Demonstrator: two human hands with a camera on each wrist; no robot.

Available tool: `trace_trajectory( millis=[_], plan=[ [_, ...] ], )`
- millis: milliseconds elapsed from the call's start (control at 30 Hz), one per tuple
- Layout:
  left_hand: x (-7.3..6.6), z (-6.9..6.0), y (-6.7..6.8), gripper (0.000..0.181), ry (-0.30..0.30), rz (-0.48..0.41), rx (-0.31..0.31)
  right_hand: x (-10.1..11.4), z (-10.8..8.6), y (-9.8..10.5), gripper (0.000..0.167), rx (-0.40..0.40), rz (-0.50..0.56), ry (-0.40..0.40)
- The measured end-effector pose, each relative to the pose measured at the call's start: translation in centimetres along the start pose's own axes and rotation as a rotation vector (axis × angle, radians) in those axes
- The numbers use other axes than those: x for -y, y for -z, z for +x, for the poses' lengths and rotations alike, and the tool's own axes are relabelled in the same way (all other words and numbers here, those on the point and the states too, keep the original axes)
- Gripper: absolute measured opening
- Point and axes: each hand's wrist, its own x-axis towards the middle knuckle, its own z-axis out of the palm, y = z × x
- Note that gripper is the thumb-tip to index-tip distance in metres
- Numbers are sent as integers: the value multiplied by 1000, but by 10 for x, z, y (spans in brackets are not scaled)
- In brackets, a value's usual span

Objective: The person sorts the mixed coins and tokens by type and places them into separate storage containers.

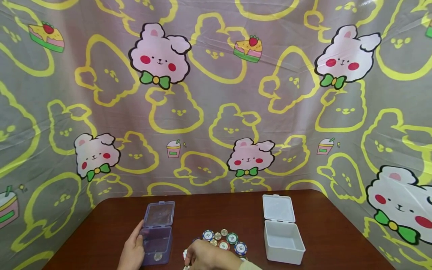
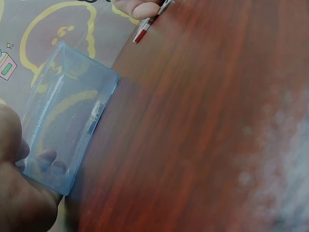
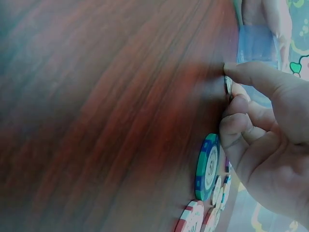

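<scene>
My left hand point(image 1: 132, 249) holds the left side of a translucent blue plastic box point(image 1: 156, 240), its lid raised. Some fingertips show through the box wall point(image 2: 72, 121) in the left wrist view. One coin point(image 1: 158, 257) lies in the box near its front. To the right of the box, my right hand point(image 1: 206, 255) is low over the table, partly covering a group of poker chips and coins. Its fingers pinch a coin point(image 3: 228, 86), seen edge-on in the right wrist view. A green-and-blue chip point(image 3: 207, 166) lies close to the curled fingers.
Several poker chips, such as a green one point(image 1: 232, 238) and a blue one point(image 1: 240, 248), lie mid-table with loose coins point(image 1: 224, 232). A white box point(image 1: 285, 243) with its lid raised stands on the right. A patterned curtain point(image 1: 216, 93) surrounds the brown table point(image 1: 111, 221).
</scene>
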Motion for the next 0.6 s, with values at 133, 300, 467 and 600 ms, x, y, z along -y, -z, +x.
trace_trajectory(
  millis=[133,300,467,600],
  plan=[
    [0,0,1,50,3,-6,5,1,-1,-1,15,-14,-31,3],
    [2,0,2,51,8,-10,22,2,-3,-1,15,-10,-18,2],
    [2,1,3,51,15,-7,49,3,-7,-5,17,-57,-8,17],
    [2,2,4,51,32,-8,68,3,-13,-13,20,-201,39,10]
  ],
)
